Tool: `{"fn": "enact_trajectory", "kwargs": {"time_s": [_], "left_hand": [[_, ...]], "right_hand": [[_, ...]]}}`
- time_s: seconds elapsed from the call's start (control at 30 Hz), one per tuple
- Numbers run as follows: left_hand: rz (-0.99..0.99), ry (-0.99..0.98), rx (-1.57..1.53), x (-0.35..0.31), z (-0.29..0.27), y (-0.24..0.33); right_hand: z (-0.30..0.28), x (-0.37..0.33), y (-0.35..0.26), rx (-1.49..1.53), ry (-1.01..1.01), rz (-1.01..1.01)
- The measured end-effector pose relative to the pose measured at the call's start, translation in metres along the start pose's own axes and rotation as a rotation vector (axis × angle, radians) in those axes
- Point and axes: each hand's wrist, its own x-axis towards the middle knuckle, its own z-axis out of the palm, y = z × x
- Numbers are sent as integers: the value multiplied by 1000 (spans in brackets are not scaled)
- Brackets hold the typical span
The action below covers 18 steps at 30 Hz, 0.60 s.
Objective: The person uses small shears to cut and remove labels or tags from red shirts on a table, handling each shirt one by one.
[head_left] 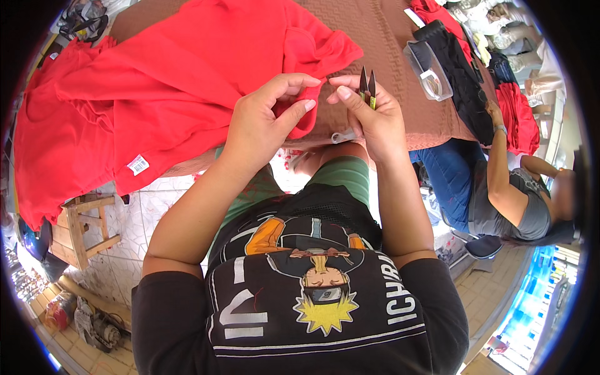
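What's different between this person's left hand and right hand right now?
The left hand pinches an edge of the red garment, while the right hand holds small snips with dark, pointed blades. Cloth sits between the left hand's thumb and forefinger; none shows between those of the right hand. Both hands are bare, with fingertips turned toward each other.

A brown-covered table (394, 37) bears red fabric (187, 69), a clear container (427, 62) and black fabric (461, 84).

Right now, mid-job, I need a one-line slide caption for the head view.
Left hand pinches red fabric while the right hand holds dark-tipped snips, brown cloth beyond.
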Motion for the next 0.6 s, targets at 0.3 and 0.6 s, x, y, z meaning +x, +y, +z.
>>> {"fn": "enact_trajectory", "kwargs": {"time_s": [0.3,0.6], "left_hand": [[-33,-43,-103,1,-1,-5],[-56,-42,-158,0,1,-11]], "right_hand": [[8,8,12,-264,81,-193],[-7,9,-6,-160,-126,-253]]}}
